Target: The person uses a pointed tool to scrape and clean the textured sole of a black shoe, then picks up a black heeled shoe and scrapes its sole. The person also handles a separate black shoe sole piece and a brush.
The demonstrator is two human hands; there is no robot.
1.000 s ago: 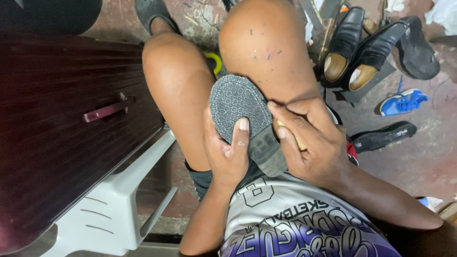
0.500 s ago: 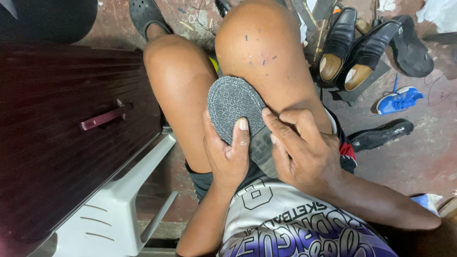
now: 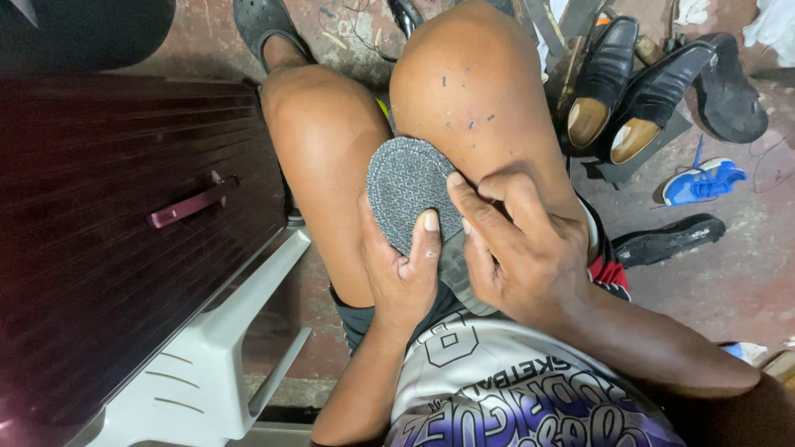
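Head view: the left hand [image 3: 406, 273] grips a grey textured shoe sole [image 3: 411, 193] between the knees — thumb pressed on it. The right hand [image 3: 517, 248] is curled, fingertips touching its edge. Black dress shoes [image 3: 629, 91] lie on the floor; a dark cabinet [image 3: 108, 223] stands left.

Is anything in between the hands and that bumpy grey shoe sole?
Nothing visible is. The left hand already grips the grey shoe sole from below, thumb on its patterned face. The right hand presses its fingers straight on the sole's edge, beside the knee.
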